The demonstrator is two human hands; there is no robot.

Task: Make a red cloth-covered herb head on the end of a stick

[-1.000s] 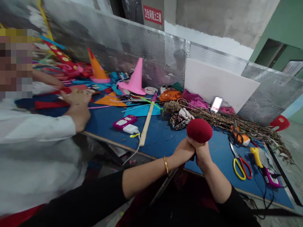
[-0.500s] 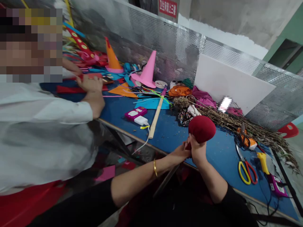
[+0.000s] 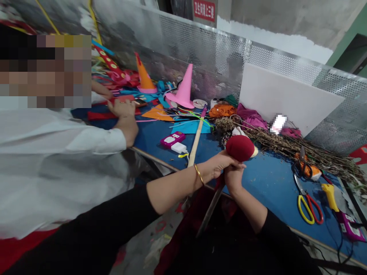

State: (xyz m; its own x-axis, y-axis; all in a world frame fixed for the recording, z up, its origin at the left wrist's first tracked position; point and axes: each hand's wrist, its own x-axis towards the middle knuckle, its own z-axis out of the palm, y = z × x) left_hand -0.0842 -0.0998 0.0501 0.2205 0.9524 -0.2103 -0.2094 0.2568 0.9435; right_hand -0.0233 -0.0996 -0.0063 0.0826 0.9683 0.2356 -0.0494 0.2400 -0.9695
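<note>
A rounded head (image 3: 240,148) wrapped in dark red cloth tops a wooden stick (image 3: 210,210), which slants down towards my lap. Just under that head, my left hand (image 3: 223,163), below a gold bangle, is closed around the gathered cloth with its fingers against the underside. My right hand (image 3: 234,178) grips the neck of the wrapped stick right beside it, its fingers partly hidden. Something pale yellow (image 3: 254,152) shows at the head's right edge. Loose red cloth hangs below my hands along the stick.
Yellow-and-red scissors (image 3: 309,208) and a yellow-handled tool (image 3: 329,195) lie right. Dried stems (image 3: 309,156) run along the back. A bare stick (image 3: 197,139), purple box (image 3: 172,139), and pink cone hat (image 3: 185,89) are left of centre. A co-worker's hand (image 3: 123,109) presses red material.
My left hand has moved up against the red head, and the head is slightly lower and turned, showing a pale yellow bit. The view has shifted slightly left.
</note>
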